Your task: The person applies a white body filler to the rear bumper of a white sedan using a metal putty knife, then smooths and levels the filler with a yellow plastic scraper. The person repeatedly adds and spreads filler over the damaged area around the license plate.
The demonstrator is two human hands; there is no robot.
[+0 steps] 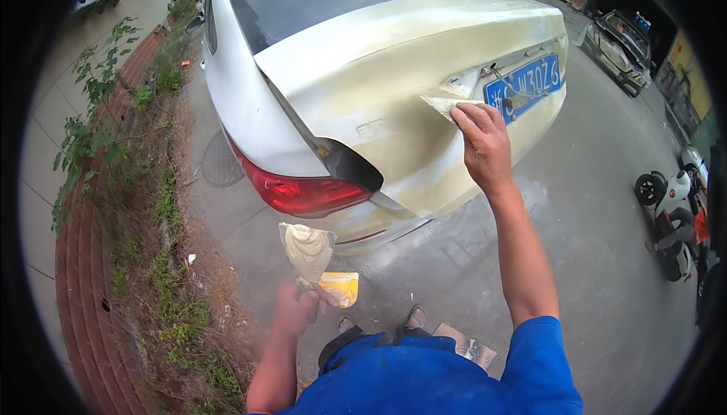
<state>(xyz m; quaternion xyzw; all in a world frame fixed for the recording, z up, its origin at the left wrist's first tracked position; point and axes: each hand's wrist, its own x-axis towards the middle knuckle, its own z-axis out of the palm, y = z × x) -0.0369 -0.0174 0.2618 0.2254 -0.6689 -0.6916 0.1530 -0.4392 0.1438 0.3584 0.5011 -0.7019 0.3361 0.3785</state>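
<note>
My right hand (483,141) presses a flat spreader blade (443,104) against the rear of a white car's boot lid (394,74), which is coated in pale yellowish filler. The blade lies just left of the blue number plate (528,82). My left hand (297,307) is held low in front of me, gripping a trowel-like board (307,248) heaped with beige filler paste, with a yellow scraper (340,287) behind it. The red tail lamp (299,191) sits above my left hand.
A weedy strip and red brick edging (83,263) run along the left. A round manhole cover (219,161) lies beside the car. A parked scooter (670,203) stands at the right and a stripped car (621,48) farther back. My sandalled feet (413,316) rest on grey concrete.
</note>
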